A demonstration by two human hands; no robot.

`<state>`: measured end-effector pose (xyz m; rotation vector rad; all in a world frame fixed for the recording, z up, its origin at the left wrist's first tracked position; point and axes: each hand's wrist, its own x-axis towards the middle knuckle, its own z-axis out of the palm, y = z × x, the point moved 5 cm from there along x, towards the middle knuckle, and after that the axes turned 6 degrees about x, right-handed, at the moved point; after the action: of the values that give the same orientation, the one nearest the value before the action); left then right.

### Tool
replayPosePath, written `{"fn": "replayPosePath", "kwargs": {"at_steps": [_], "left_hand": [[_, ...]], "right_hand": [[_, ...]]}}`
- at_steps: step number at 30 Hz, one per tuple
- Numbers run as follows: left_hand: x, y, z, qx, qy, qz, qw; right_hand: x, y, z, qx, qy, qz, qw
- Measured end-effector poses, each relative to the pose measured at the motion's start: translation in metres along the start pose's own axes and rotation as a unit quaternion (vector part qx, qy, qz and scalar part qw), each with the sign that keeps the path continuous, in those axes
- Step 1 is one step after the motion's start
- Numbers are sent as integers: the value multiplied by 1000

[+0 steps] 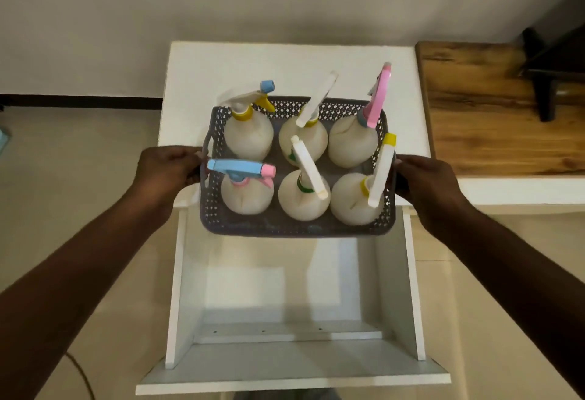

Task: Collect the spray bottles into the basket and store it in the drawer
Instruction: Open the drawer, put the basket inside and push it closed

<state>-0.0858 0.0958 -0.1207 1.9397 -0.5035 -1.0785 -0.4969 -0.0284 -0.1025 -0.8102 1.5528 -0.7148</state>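
Observation:
A grey perforated basket [294, 228] hangs in the air over the front edge of a white cabinet top [285, 67] and above an open white drawer [285, 304]. Several white spray bottles stand upright in it in two rows, among them one with a blue and pink head [240, 170] at front left and one with a pink trigger [378, 99] at back right. My left hand [167, 165] grips the basket's left handle. My right hand [424, 178] grips its right handle. The drawer has nothing in it.
A wooden-topped table [493, 108] stands to the right of the cabinet, with a dark stand [547, 76] on it. Beige floor tiles lie on both sides. The drawer front [291, 380] juts toward me at the bottom.

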Motion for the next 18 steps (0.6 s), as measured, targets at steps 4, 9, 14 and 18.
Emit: {"fn": "replayPosePath", "kwargs": {"at_steps": [4, 9, 14, 18], "left_hand": [[-49, -24, -15, -8, -27, -7, 1000], [-110, -62, -29, -6, -21, -60, 998], [-155, -105, -34, 21, -2, -120, 992], [-170, -139, -32, 50, -8, -163, 985]], "right_hand": [[-45, 23, -20, -9, -1, 19, 1000], [-97, 63, -42, -17, -13, 38, 999], [-129, 108, -60, -22, 13, 75, 997], [-138, 141, -64, -26, 28, 104, 994]]}}
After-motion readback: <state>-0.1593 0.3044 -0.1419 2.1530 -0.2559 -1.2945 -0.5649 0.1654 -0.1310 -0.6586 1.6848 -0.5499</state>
